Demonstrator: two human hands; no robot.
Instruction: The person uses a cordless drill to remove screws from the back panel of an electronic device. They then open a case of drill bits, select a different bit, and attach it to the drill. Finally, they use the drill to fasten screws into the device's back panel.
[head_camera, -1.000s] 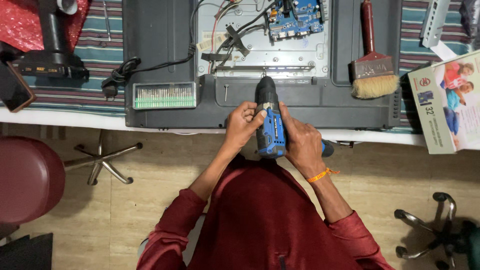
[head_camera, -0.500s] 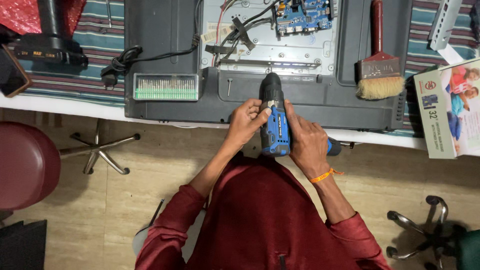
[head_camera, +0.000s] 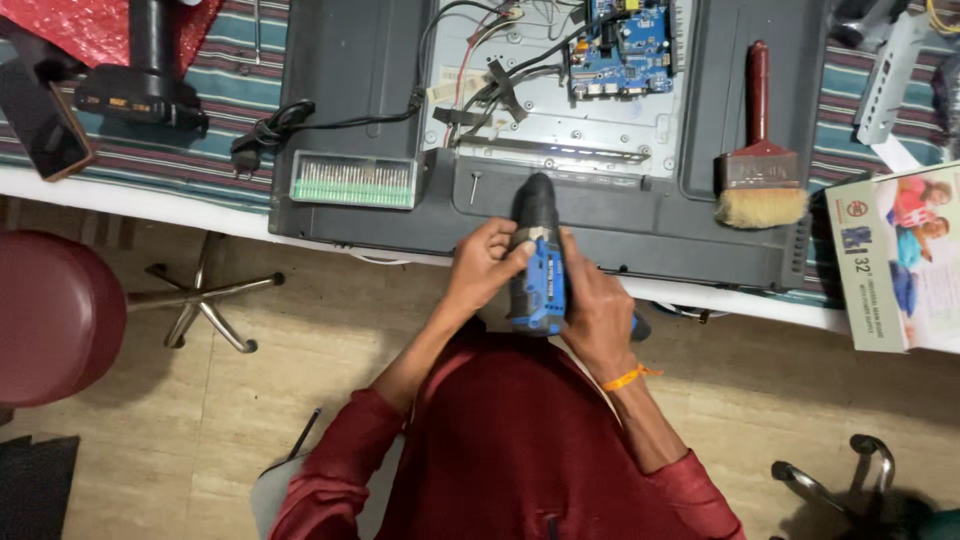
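A blue and black cordless drill (head_camera: 536, 262) points away from me at the near edge of a dark grey opened television back panel (head_camera: 640, 225). My right hand (head_camera: 593, 312) grips the drill's handle from the right. My left hand (head_camera: 483, 262) closes around the drill's front collar from the left. The panel lies on the table, showing a metal plate with a blue circuit board (head_camera: 625, 45) and loose wires (head_camera: 480, 85). A single screw (head_camera: 474, 186) rests on the panel just left of the drill's tip.
A clear box of small bits (head_camera: 354, 180) sits on the panel's left. A paintbrush with a dark red handle (head_camera: 760, 150) lies at right, beside a printed carton (head_camera: 900, 260). A black tool base (head_camera: 140, 90) stands at left. A maroon stool (head_camera: 55, 315) is on the floor.
The view has shifted slightly, and the drill with both hands sits a little lower and more central. My left hand stays on the collar, fingers turning slightly.
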